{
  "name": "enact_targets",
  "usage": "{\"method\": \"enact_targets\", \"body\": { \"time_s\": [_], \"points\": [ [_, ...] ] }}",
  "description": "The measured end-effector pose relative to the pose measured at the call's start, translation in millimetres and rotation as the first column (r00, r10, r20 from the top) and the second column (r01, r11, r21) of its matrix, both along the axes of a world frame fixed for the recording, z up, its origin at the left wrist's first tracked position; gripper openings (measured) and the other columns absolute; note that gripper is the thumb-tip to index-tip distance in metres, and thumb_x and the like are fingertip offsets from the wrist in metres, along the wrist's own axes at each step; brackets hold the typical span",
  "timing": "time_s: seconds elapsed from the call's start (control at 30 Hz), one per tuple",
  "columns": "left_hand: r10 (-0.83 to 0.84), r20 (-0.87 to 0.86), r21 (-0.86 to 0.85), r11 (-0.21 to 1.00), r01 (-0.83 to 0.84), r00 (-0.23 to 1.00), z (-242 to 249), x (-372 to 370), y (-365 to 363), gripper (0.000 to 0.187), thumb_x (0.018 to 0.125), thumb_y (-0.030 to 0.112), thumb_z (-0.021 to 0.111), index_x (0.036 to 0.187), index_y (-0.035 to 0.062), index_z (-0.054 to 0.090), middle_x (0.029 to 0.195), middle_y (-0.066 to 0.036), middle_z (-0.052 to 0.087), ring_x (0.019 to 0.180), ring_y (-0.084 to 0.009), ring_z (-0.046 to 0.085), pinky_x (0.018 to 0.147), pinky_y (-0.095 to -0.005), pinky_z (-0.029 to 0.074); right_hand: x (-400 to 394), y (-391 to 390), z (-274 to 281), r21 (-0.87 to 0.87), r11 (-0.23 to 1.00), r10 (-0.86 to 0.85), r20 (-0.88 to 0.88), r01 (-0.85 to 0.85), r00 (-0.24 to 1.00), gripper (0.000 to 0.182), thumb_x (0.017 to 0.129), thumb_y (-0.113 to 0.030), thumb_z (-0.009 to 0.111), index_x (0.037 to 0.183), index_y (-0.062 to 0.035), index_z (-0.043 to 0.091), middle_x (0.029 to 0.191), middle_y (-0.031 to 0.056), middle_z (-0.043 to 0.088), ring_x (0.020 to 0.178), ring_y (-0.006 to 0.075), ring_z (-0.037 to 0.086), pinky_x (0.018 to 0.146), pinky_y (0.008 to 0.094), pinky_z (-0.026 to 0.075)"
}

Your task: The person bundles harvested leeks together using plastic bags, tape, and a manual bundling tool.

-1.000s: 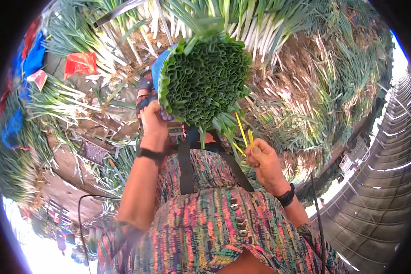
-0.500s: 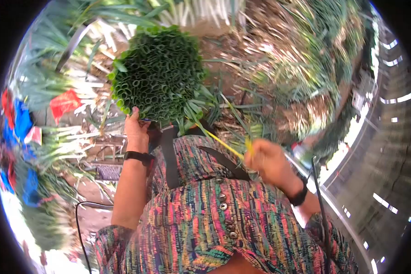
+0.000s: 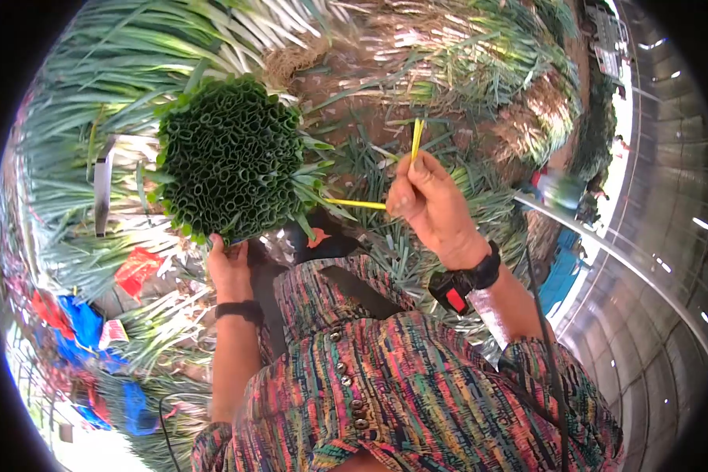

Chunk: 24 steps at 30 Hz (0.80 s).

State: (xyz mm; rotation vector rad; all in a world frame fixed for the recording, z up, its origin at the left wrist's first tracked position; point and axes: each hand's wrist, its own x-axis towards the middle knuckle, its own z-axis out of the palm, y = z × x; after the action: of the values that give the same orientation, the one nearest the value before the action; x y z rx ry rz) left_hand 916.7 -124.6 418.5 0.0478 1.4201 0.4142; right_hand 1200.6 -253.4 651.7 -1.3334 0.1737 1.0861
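Gripping from below, left hand (image 3: 230, 266) props a fat bundle of green onions (image 3: 228, 157) w/ cut ends facing up; right hand (image 3: 429, 200) pinches a yellow tie strip (image 3: 415, 140) shut btwn fingers. Bundle looks heavy-ish, soft, hollow stalks crush easily, so prob best held low round the middle, not squeezed. More onions (image 3: 480, 47) heaped behind.

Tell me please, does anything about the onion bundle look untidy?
A few leaves splay sideways from the bundle held by the left hand, towards the yellow tie in the right hand.
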Motion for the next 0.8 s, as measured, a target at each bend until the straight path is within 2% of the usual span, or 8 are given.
{"method": "enact_targets", "body": {
  "time_s": [0.2, 0.23, 0.33, 0.43, 0.53, 0.6, 0.67, 0.8],
  "points": [
    [-0.085, -0.066, -0.106, 0.991, 0.078, 0.994, -0.1, -8.2, 14.4, 0.025, 0.094, 0.033, 0.056, 0.103, 0.0093, 0.060, 0.099, -0.008, 0.064, 0.084, -0.0235, 0.060, 0.086, -0.0425, 0.049, 67.5, 2.2, -90.9, 0.052, 0.973, -0.229, 0.078, 0.225, 0.970, 0.017, 0.098, -0.018, 0.046, 0.100, -0.0019, 0.052, 0.065, 0.0059, 0.053, 0.058, 0.0146, 0.050, 0.052, 0.0263, 0.039],
    [-0.097, -0.062, -0.119, 0.989, 0.089, 0.993, -1.0, -5.9, 16.5, 0.042, 0.099, 0.036, 0.043, 0.123, 0.0025, 0.051, 0.118, -0.015, 0.059, 0.108, -0.0301, 0.055, 0.096, -0.0480, 0.043, 79.7, 2.3, -108.9, -0.042, 0.980, -0.188, 0.128, 0.194, 0.974, 0.018, 0.097, -0.017, 0.047, 0.100, -0.0013, 0.053, 0.065, 0.0055, 0.053, 0.055, 0.0142, 0.048, 0.049, 0.0261, 0.037],
    [-0.152, -0.213, -0.227, 0.969, 0.103, 0.965, 0.1, -4.6, 27.2, 0.044, 0.099, 0.036, 0.042, 0.126, 0.0020, 0.049, 0.124, -0.016, 0.055, 0.114, -0.0307, 0.052, 0.097, -0.0491, 0.042, 108.3, 4.2, -170.1, -0.215, 0.974, -0.027, 0.208, 0.073, 0.978, 0.020, 0.092, -0.019, 0.052, 0.095, -0.0004, 0.058, 0.066, 0.0050, 0.057, 0.051, 0.0128, 0.049, 0.046, 0.0254, 0.036],
    [-0.218, -0.171, -0.198, 0.963, 0.183, 0.961, -10.1, -27.1, 29.1, 0.040, 0.098, 0.038, 0.045, 0.122, 0.0060, 0.051, 0.120, -0.011, 0.056, 0.109, -0.0265, 0.053, 0.094, -0.0443, 0.045, 109.6, 14.1, -210.4, -0.394, 0.912, 0.218, 0.222, -0.117, 0.950, 0.017, 0.089, -0.021, 0.058, 0.089, -0.0038, 0.062, 0.063, 0.0002, 0.058, 0.050, 0.0062, 0.044, 0.046, 0.0228, 0.033],
    [-0.214, -0.114, -0.188, 0.963, 0.190, 0.970, -3.4, -21.9, 32.1, 0.037, 0.097, 0.038, 0.049, 0.117, 0.0079, 0.054, 0.113, -0.008, 0.059, 0.103, -0.0227, 0.055, 0.088, -0.0415, 0.048, 73.0, 4.0, -261.9, -0.421, 0.874, 0.412, 0.379, -0.242, 0.829, 0.020, 0.085, -0.023, 0.060, 0.085, -0.0037, 0.063, 0.066, 0.0029, 0.061, 0.058, 0.0124, 0.056, 0.053, 0.0296, 0.043],
    [-0.227, -0.109, -0.130, 0.968, 0.213, 0.968, 1.1, -19.5, 29.1, 0.036, 0.097, 0.037, 0.049, 0.117, 0.0076, 0.054, 0.111, -0.008, 0.060, 0.101, -0.0227, 0.056, 0.086, -0.0410, 0.049, 40.6, 4.9, -285.0, -0.553, 0.771, 0.544, 0.312, -0.317, 0.779, 0.022, 0.084, -0.024, 0.061, 0.089, -0.0021, 0.062, 0.073, 0.0079, 0.064, 0.060, 0.0161, 0.060, 0.055, 0.0339, 0.047],
    [-0.206, -0.182, -0.146, 0.973, 0.181, 0.961, 7.3, -5.1, 27.5, 0.036, 0.097, 0.037, 0.048, 0.115, 0.0072, 0.055, 0.105, -0.008, 0.061, 0.095, -0.0223, 0.057, 0.084, -0.0403, 0.050, 15.1, 11.0, -279.2, -0.467, 0.796, 0.446, 0.022, -0.385, 0.895, 0.029, 0.085, -0.022, 0.060, 0.102, 0.0020, 0.060, 0.077, 0.0150, 0.063, 0.061, 0.0236, 0.062, 0.057, 0.0360, 0.049],
    [-0.193, -0.247, -0.122, 0.978, 0.167, 0.950, 12.5, 2.8, 25.5, 0.033, 0.098, 0.035, 0.047, 0.114, 0.0087, 0.056, 0.104, -0.007, 0.062, 0.094, -0.0215, 0.058, 0.086, -0.0406, 0.049, -6.7, 3.6, -284.6, -0.419, 0.773, 0.503, -0.055, -0.477, 0.863, 0.030, 0.082, -0.027, 0.062, 0.094, 0.0010, 0.064, 0.076, 0.0154, 0.064, 0.069, 0.0287, 0.063, 0.065, 0.0390, 0.049]
  ]
}}
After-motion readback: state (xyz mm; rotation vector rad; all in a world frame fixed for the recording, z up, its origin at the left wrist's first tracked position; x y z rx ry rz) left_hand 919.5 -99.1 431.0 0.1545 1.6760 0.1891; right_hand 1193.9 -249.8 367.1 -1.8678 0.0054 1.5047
